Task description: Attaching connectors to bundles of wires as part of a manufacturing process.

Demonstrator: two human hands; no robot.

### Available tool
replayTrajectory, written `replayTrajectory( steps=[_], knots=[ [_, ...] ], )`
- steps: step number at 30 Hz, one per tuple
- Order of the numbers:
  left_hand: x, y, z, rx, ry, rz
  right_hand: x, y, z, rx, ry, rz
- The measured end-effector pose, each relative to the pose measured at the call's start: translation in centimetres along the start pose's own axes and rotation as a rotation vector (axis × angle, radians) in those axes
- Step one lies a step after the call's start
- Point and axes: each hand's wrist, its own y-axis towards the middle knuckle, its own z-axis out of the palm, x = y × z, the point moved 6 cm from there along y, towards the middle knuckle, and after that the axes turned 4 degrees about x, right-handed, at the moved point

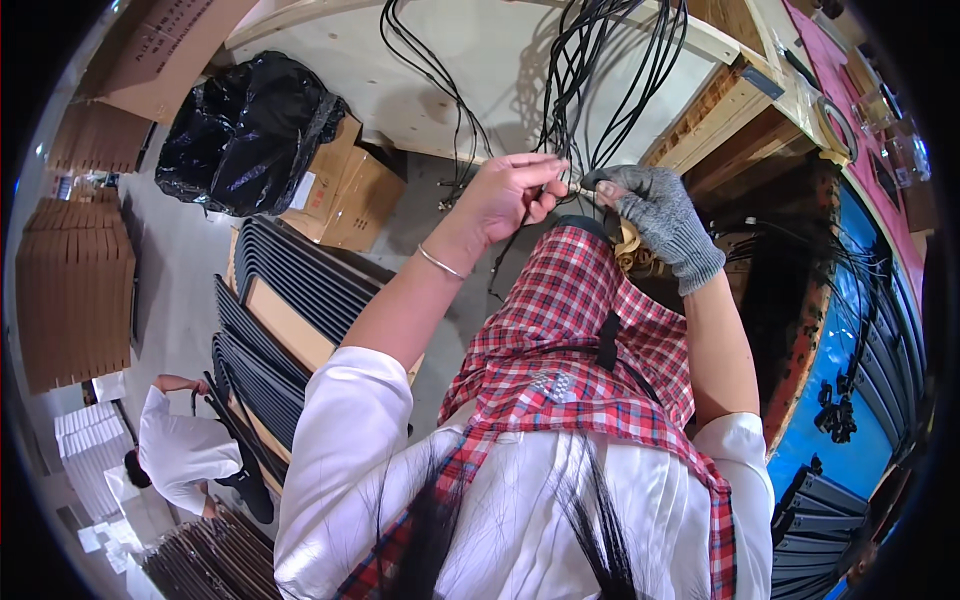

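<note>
My left hand (512, 198), bare with a bracelet at the wrist, is closed in a pinch on a thin black cable. Opposite it, my right hand (664, 212), in a grey knit fingerless glove, pinches a small metallic cable connector (577, 188) between thumb and finger. The two hands almost meet in front of my checked apron. Above them hangs a bundle of black cables (560, 95) over the edge of a pale wooden board (490, 60). Farther left, a second group of cables (430, 75) hangs loose. My fingers partly hide the connector.
A black plastic bag (250, 130) lies by cardboard boxes (350, 190). Black curved frames (300, 285) are stacked to my left, and another person (190, 440) bends beyond them. At the right, dark metal parts (820, 520) lie on a blue surface (850, 455).
</note>
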Motion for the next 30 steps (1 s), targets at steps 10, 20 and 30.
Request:
replayTrajectory(
  steps=[10, 20, 30],
  knots=[
    [0.6, -1.1, 1.2, 0.146, -0.065, 0.108, 0.9, 0.6, 1.2, 0.1, 0.128, 0.014],
    [0.6, -1.0, 1.8, 0.047, 0.066, 0.136, 1.5, 0.7, 0.4, 0.184, -0.119, 0.016],
    [-0.4, -2.4, 3.4, -0.002, -0.145, 0.104, 2.8, 2.7, 1.0, 0.119, 0.271, -0.204]
  ],
)
